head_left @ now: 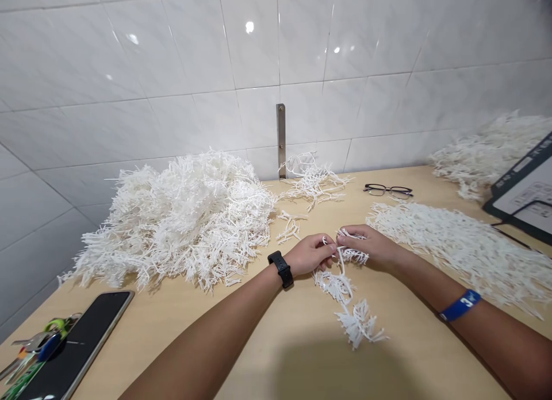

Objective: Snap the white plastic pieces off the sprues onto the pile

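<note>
My left hand (307,254) pinches a white branching sprig (342,262) that looks like plastic, thumb against fingers. Closed on the same cluster from the other side, my right hand (374,246) has thin white prongs sticking out past its fingers. From between the hands, a string of fringed white tufts (357,322) trails toward me over the table. To the left rises a big heap of white sprigs (185,216). A flatter spread of short white pieces (457,245) lies right of my right hand. My fingers hide the exact grip points.
Loose sprigs (314,180) lie by a metal bracket (282,141) on the tiled wall. Folded-out glasses (388,191) rest behind my right hand. At right are another white pile (491,147) and a dark-framed board (528,187). A phone (75,348) and keys (37,342) occupy the left front.
</note>
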Tool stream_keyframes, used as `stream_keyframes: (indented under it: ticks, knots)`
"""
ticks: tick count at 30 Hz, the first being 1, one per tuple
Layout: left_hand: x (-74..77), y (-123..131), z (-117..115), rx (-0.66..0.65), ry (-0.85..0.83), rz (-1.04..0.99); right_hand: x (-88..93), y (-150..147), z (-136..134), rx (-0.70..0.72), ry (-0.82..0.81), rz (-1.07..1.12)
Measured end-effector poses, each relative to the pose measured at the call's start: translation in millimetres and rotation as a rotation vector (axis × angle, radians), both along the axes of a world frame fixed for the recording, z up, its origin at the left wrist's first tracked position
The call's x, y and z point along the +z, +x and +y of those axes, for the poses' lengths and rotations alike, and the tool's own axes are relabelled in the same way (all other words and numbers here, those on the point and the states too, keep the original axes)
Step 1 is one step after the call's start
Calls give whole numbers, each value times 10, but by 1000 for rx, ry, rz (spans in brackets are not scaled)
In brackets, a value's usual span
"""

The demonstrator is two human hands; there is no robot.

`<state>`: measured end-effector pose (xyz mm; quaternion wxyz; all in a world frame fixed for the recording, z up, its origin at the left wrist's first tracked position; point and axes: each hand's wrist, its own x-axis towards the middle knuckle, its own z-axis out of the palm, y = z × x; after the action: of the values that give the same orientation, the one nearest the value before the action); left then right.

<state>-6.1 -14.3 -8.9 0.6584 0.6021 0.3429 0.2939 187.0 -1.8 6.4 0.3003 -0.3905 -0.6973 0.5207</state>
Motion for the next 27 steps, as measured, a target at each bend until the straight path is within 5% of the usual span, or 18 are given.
stream_keyframes:
  ticks: [9, 18, 27]
  knots:
    - [38, 8, -116, -79, 434, 353, 4, -34, -46, -40, 154, -121]
    - [69, -44, -28, -164, 199, 106, 13, -117, -52, -366, 312, -108]
    - [6, -24, 92, -192, 143, 0, -42, -205, -17, -497, 399, -176]
